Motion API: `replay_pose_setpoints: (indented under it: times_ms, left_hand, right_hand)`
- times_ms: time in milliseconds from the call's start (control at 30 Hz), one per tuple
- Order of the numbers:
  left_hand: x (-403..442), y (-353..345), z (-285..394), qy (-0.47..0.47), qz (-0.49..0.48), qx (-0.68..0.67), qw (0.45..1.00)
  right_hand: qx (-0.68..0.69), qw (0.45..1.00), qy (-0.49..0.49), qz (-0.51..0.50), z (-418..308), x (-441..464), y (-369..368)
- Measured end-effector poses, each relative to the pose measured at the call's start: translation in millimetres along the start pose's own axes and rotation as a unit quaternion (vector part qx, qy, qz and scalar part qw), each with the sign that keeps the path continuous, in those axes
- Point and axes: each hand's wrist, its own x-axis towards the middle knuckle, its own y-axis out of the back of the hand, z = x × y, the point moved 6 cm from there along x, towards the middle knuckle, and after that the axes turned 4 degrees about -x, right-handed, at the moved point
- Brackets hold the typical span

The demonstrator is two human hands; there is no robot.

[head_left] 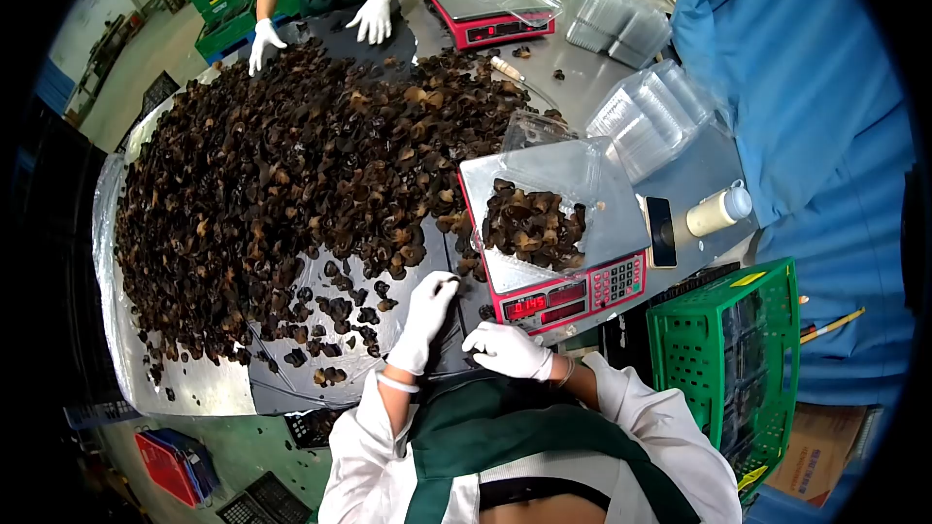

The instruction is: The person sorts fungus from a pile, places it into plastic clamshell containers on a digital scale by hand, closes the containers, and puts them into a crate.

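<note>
Both my hands wear white gloves at the near edge of the metal table. My left hand is raised beside the scale's front left corner, its fingers curled around a small dark piece, seemingly a mushroom. My right hand lies just below the scale's display, fingers bent; whether it holds anything is hidden. On the red scale, reading about 0.145, sits a clear plastic tray holding dark brown mushroom pieces. A large heap of the same dark pieces spreads over the table to the left and ahead.
Across the table a co-worker's gloved hands are near the heap, beside a second scale. Stacked clear trays, a phone and a white bottle stand at the right. A green crate is at my right.
</note>
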Motion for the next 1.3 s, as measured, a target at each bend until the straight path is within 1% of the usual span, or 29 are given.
replay_pose_setpoints:
  times_ms: [33, 67, 100, 167, 233, 300, 333, 367, 400, 433, 500, 533, 567, 633, 700, 767, 833, 900, 933, 967, 1033, 1067, 1100, 1133, 1167, 1200, 1233, 1267, 1300]
  left_hand:
    - [-7.1, 4.7, -7.7, 0.161, -0.026, -0.159, 0.974]
    - [-9.7, 6.6, 5.8, 0.155, -0.063, -0.283, 0.944]
    - [-12.0, 9.8, 17.5, 0.143, -0.058, -0.340, 0.928]
    - [-10.9, 14.4, 41.2, 0.136, -0.034, -0.309, 0.941]
    - [-2.7, 10.9, 83.4, 0.110, 0.008, -0.228, 0.967]
    - [12.0, -1.6, 127.6, 0.044, 0.024, -0.098, 0.994]
    - [18.4, -12.0, 155.0, 0.001, 0.029, -0.095, 0.995]
    - [28.6, -24.0, 154.2, -0.019, 0.012, -0.087, 0.996]
    - [35.7, -36.8, 173.4, -0.091, -0.003, -0.024, 0.996]
    - [40.5, -49.0, 191.5, -0.162, -0.018, 0.038, 0.986]
    - [51.6, -67.4, 195.8, -0.230, -0.045, 0.147, 0.961]
    - [54.9, -69.7, 193.7, -0.249, -0.049, 0.166, 0.953]
    - [55.1, -64.9, 192.7, -0.265, -0.024, 0.197, 0.944]
    - [53.2, -39.6, 192.2, -0.220, 0.039, 0.176, 0.959]
    - [48.9, -7.5, 186.0, -0.186, 0.106, 0.117, 0.970]
    - [47.2, 18.4, 163.3, -0.136, 0.167, 0.121, 0.969]
    - [45.1, 23.8, 143.3, -0.101, 0.191, 0.060, 0.975]
    - [47.6, 14.8, 129.6, -0.048, 0.146, 0.084, 0.984]
    - [48.8, 3.5, 134.6, -0.045, 0.111, 0.098, 0.988]
    - [50.5, -5.8, 126.3, -0.015, 0.065, 0.073, 0.995]
    - [51.1, -23.5, 113.4, 0.055, 0.000, -0.057, 0.997]
    - [48.7, -27.8, 110.5, 0.074, -0.010, -0.075, 0.994]
    - [46.8, -28.6, 106.8, 0.076, -0.018, -0.106, 0.991]
    - [42.7, -28.7, 107.3, 0.079, -0.024, -0.116, 0.990]
    - [37.4, -28.7, 109.2, 0.084, -0.030, -0.127, 0.988]
    - [31.3, -27.5, 112.0, 0.086, -0.030, -0.127, 0.988]
    - [24.3, -27.5, 113.0, 0.115, -0.037, -0.156, 0.980]
    - [17.9, -28.0, 113.1, 0.143, -0.045, -0.184, 0.971]
    - [13.0, -27.9, 115.1, 0.132, -0.047, -0.190, 0.972]
  right_hand:
    - [0.145, 0.989, -0.012, 0.018, 2.7, 0.5, 3.1]
    - [0.281, 0.956, -0.077, 0.041, 13.7, -3.1, -0.6]
    - [0.328, 0.937, -0.118, 0.038, 16.7, -4.5, 1.0]
    - [0.295, 0.944, -0.118, 0.083, -5.9, -5.3, 35.9]
    - [0.235, 0.949, -0.106, 0.181, -17.6, -9.2, 74.3]
    - [0.144, 0.950, -0.103, 0.258, -24.4, -12.3, 121.3]
    - [0.099, 0.943, -0.097, 0.302, -28.0, -10.7, 142.9]
    - [0.054, 0.933, -0.090, 0.344, -29.4, -9.0, 161.9]
    - [0.034, 0.929, -0.095, 0.356, -22.2, -8.2, 173.7]
    - [0.019, 0.934, -0.111, 0.338, -13.1, -6.7, 181.5]
    - [0.021, 0.933, -0.132, 0.335, 5.4, -8.4, 187.8]
    - [0.008, 0.925, -0.122, 0.359, 6.3, -14.9, 194.8]
    - [-0.005, 0.920, -0.117, 0.375, 6.5, -24.1, 202.0]
    - [0.007, 0.899, -0.166, 0.404, 16.1, -48.4, 214.0]
    - [0.045, 0.880, -0.196, 0.430, 37.4, -72.4, 221.0]
    - [0.210, 0.842, -0.228, 0.442, 68.2, -85.4, 220.6]
    - [0.230, 0.844, -0.217, 0.434, 81.8, -82.3, 222.7]
    - [0.408, 0.766, -0.192, 0.457, 105.9, -67.4, 217.3]
    - [0.466, 0.749, -0.188, 0.432, 122.5, -57.1, 213.0]
    - [0.468, 0.748, -0.188, 0.433, 135.7, -50.8, 212.1]
    - [0.521, 0.717, -0.195, 0.420, 144.3, -30.2, 206.7]
    - [0.521, 0.729, -0.163, 0.414, 141.7, -24.7, 207.1]
    - [0.521, 0.729, -0.162, 0.414, 128.7, -22.0, 206.6]
    - [0.385, 0.803, -0.145, 0.431, 99.1, -22.3, 216.0]
    - [0.240, 0.858, -0.125, 0.436, 73.5, -24.8, 221.2]
    - [0.183, 0.870, -0.105, 0.446, 62.3, -30.8, 220.2]
    - [0.183, 0.870, -0.106, 0.445, 54.2, -38.4, 215.8]
    - [0.057, 0.899, -0.134, 0.414, 42.3, -45.0, 211.0]
    - [-0.071, 0.910, -0.160, 0.375, 34.1, -49.9, 204.0]
